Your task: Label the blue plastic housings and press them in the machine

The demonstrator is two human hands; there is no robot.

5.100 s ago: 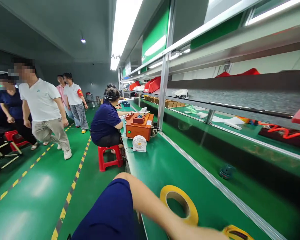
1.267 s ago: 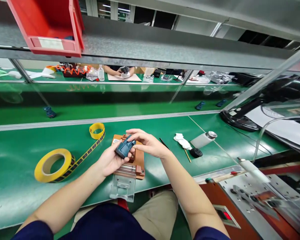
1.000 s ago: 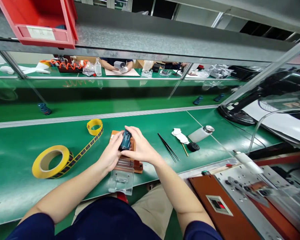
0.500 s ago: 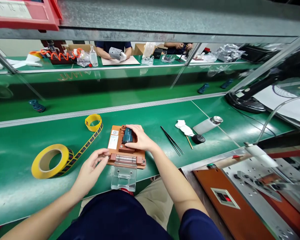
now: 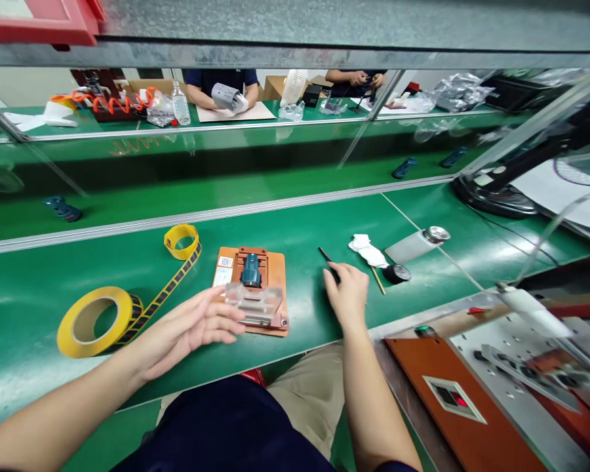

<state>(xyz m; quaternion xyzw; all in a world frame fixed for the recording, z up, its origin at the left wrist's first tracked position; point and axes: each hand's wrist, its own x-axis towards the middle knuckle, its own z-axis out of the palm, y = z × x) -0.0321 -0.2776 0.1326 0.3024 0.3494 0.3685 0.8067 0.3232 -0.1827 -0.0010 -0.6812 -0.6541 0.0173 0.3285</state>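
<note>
An orange-brown fixture (image 5: 276,269) lies in front of me, with a dark teal plastic part (image 5: 251,270) seated in its slot. Its clear hinged cover (image 5: 255,300) is tilted up over the near end, blurred by motion. My left hand (image 5: 204,321) is at the cover's left side, fingers stretched out and touching it. Over to the right, my right hand (image 5: 348,288) has its fingers closed round black tweezers (image 5: 324,254) on the bench; most of the tweezers are hidden beneath the hand.
Left of the fixture lies a yellow roll of labels (image 5: 94,321), its strip running to a smaller curl (image 5: 181,241). White cloth (image 5: 367,250), a black round cap (image 5: 397,273) and a pump bottle (image 5: 417,244) lie right. A machine (image 5: 452,400) stands at the right edge. People sit opposite.
My right hand has left the teal part and moved right onto the tweezers. The clear cover has swung up from the bench edge toward the fixture, with my left hand at it.
</note>
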